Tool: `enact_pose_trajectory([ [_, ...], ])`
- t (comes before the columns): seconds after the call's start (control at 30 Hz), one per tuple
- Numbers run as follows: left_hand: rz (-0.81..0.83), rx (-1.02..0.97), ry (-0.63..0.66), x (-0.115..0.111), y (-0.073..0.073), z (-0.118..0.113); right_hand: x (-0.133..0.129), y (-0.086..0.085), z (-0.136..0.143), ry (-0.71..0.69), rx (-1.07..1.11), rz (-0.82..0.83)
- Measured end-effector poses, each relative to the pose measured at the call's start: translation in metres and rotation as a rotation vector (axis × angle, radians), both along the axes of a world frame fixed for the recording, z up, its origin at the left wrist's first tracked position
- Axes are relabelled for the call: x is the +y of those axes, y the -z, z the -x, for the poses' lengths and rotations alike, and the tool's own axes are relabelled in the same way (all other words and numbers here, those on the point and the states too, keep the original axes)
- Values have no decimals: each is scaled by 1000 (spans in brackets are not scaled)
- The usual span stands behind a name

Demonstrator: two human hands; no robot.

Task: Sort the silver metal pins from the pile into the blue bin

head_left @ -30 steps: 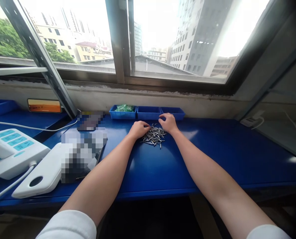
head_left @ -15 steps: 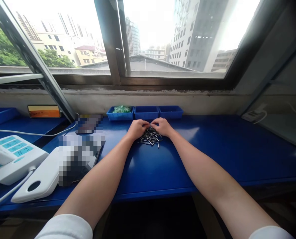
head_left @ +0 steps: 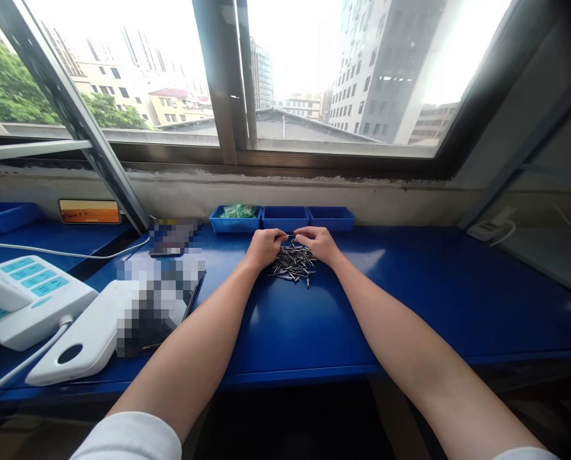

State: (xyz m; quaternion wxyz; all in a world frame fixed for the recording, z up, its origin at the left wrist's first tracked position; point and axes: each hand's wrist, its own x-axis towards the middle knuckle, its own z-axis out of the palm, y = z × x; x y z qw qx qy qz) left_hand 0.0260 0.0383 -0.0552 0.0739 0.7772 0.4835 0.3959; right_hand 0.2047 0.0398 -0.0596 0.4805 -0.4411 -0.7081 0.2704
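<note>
My left hand [head_left: 265, 248] is closed in a pinch at the far side of a pile of small metal pins [head_left: 293, 263]. Facing it, my right hand [head_left: 318, 243] pinches too, its fingertips a short gap away. A thin dark metal pin [head_left: 289, 236] spans that gap, gripped at both ends; its finer shape is too small to make out. The loose pins lie heaped on the blue tabletop [head_left: 295, 332], just below and between my hands.
Three joined blue bins [head_left: 285, 219] stand behind my hands, the left one holding green packets [head_left: 238, 211]. To the left are a white power strip [head_left: 36, 294], a white oblong device [head_left: 81, 335], a propped phone [head_left: 89, 211] and blurred items. A window [head_left: 314, 76] rises behind.
My fingertips have drawn slightly apart, and the thin pin now shows between them. More of the pile is visible. The view has shifted slightly.
</note>
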Motion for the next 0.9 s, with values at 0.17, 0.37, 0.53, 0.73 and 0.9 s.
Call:
enact_pose_trajectory([
  [0.17,13,-9,-7,2,0,-1,2,0,-2,-60,130,71],
  [0.37,114,101,-113,14,-1,14,8,-9,-16,335,-106,14],
  [0.53,330,267,-112,18,-2,24,20,-4,-30,604,-403,81],
  [0.73,399,232,-99,18,-6,29,27,4,-34,595,-454,124],
  [0.9,384,223,-110,13,-11,25,19,-1,-24,523,-407,-93],
])
